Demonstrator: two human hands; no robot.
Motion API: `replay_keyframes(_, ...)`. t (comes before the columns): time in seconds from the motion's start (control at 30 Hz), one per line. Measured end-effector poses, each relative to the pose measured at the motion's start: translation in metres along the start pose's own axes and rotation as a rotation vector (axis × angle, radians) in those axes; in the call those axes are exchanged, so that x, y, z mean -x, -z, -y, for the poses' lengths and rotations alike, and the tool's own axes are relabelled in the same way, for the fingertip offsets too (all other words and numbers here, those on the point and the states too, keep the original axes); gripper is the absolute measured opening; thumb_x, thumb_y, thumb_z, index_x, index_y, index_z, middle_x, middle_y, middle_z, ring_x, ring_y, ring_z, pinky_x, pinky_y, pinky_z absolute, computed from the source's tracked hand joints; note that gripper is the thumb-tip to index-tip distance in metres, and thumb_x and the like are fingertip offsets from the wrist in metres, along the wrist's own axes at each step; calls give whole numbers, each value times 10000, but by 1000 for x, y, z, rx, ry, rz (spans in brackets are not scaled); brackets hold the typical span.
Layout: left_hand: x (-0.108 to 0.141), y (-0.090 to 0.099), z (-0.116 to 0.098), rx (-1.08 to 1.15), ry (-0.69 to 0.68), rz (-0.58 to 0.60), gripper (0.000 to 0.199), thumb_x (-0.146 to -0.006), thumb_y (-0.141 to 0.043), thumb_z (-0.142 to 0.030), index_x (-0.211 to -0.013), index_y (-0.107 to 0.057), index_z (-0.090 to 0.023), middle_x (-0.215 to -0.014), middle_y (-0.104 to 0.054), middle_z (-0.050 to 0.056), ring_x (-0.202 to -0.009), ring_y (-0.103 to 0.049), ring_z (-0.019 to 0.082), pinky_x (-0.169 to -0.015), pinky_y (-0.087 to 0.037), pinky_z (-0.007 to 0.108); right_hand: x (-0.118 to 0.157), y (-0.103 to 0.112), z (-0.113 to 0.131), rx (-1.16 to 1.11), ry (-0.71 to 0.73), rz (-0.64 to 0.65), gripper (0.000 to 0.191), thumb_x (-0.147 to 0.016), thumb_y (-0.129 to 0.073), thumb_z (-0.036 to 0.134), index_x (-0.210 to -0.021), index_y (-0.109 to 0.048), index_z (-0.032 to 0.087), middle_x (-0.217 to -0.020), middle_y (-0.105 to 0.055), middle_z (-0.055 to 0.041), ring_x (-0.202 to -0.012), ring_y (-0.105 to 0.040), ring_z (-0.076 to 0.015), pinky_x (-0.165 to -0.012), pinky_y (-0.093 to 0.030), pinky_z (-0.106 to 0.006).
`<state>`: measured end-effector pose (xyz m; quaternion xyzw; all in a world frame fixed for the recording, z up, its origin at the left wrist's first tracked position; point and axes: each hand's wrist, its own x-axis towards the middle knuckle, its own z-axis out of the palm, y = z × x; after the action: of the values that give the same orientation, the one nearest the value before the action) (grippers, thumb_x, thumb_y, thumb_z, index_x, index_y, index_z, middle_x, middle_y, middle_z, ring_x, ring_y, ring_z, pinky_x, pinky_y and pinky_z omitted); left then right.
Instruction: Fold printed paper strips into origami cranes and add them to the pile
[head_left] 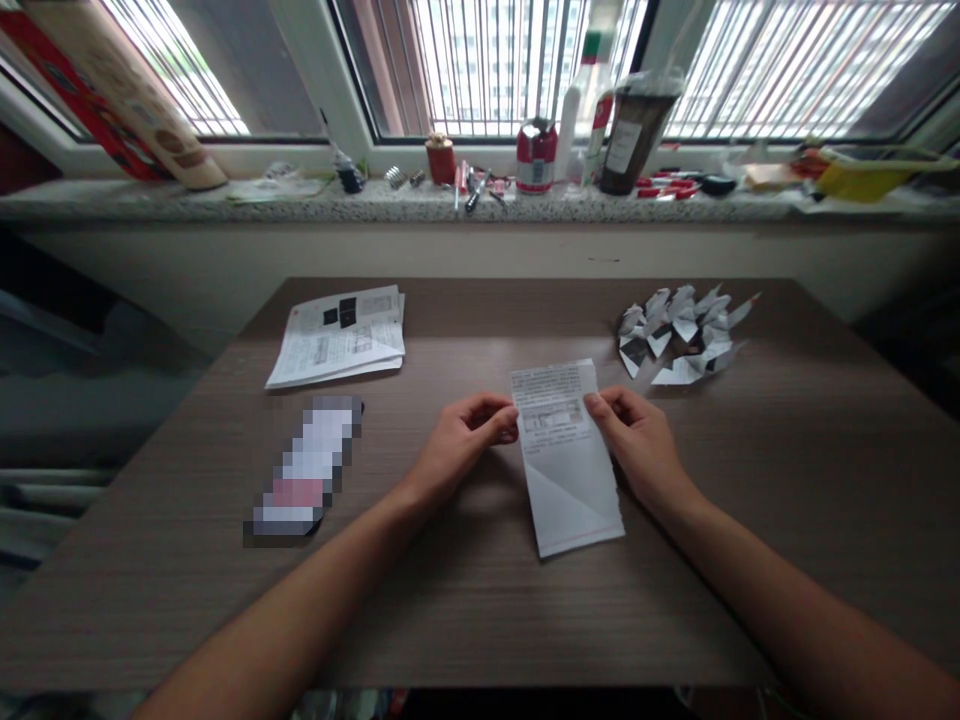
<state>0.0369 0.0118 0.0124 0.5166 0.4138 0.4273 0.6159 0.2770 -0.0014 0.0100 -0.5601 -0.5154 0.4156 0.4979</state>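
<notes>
A strip of printed paper (568,470) is held a little above the desk, its upper half covered in small text and its lower half mostly blank with a diagonal crease. Its right edge looks torn. My left hand (469,435) pinches the upper left edge between thumb and fingers. On the opposite edge, my right hand (636,430) grips the paper with the thumb on top and the fingers behind, partly hidden. Beyond the right hand lies a ring of folded paper pieces (679,335) with pointed tips standing up.
Printed sheets (337,340) are stacked at the desk's back left, with a pixelated phone-shaped object (307,470) nearer me. Along the granite windowsill (420,208) stand a red can (536,158), a dark drink cup (637,135), a bottle and small tools. The brown desk (420,610) ends against the wall.
</notes>
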Motion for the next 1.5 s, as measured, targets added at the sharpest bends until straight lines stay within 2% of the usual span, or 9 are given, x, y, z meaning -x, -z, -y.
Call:
replay_keyframes(0.13, 2, -3, 2, -15, 50, 93, 273, -927, -752, -389, -1056, -759, -149, -1025, -768, 95, -916, -704, 191, -856, -566, 314, -3, 2, 1, -11, 7, -34, 352, -888, -729, 546, -808, -689, 206, -740, -678, -24, -652, -582, -170, -569, -451, -278)
replay_keyframes(0.4, 3, -6, -1, -12, 57, 63, 237, -918, -761, -369, -964, -746, -137, -937, -761, 73, -837, -701, 171, -816, -570, 295, -3, 0, 0, -10, 4, -36, 353, -890, -727, 550, -816, -696, 207, -769, -694, -29, -670, -598, -177, -585, -464, -287)
replay_keyframes(0.63, 4, -6, -8, -161, 1, 4, 224, -935, -744, -346, -906, -732, -125, -841, -739, 59, -771, -688, 161, -746, -557, 268, -2, 0, -2, -7, 28, -20, 332, -914, -710, 538, -844, -705, 213, -781, -705, -29, -686, -616, -185, -588, -473, -288)
replay_keyframes(0.8, 3, -7, -5, -147, -3, 4, 256, -949, -726, -379, -909, -726, -126, -859, -740, 64, -786, -690, 162, -757, -557, 267, -2, 0, 1, 8, 44, -32, 329, -913, -711, 523, -819, -694, 209, -766, -703, -29, -683, -612, -182, -587, -469, -286)
replay_keyframes(1.07, 4, -8, -4, -97, 68, 126, 246, -944, -727, -384, -1012, -770, -152, -1047, -779, 100, -921, -720, 199, -868, -572, 319, -3, -1, 0, -18, 28, -85, 316, -914, -704, 510, -825, -679, 208, -757, -682, -28, -675, -589, -179, -583, -458, -293)
replay_keyframes(1.27, 6, -9, -4, -127, 76, 132, 253, -941, -730, -387, -1018, -776, -151, -1030, -780, 102, -895, -718, 196, -846, -570, 317, -4, 0, 1, -50, 39, -91, 304, -913, -714, 498, -822, -681, 210, -771, -688, -26, -692, -602, -178, -606, -469, -294)
replay_keyframes(1.5, 7, -11, -10, -157, 59, 93, 242, -923, -750, -379, -910, -756, -137, -886, -758, 70, -787, -688, 168, -780, -554, 286, -4, 1, 0, -57, 37, -87, 318, -911, -714, 515, -825, -683, 211, -779, -696, -29, -694, -608, -185, -599, -470, -292)
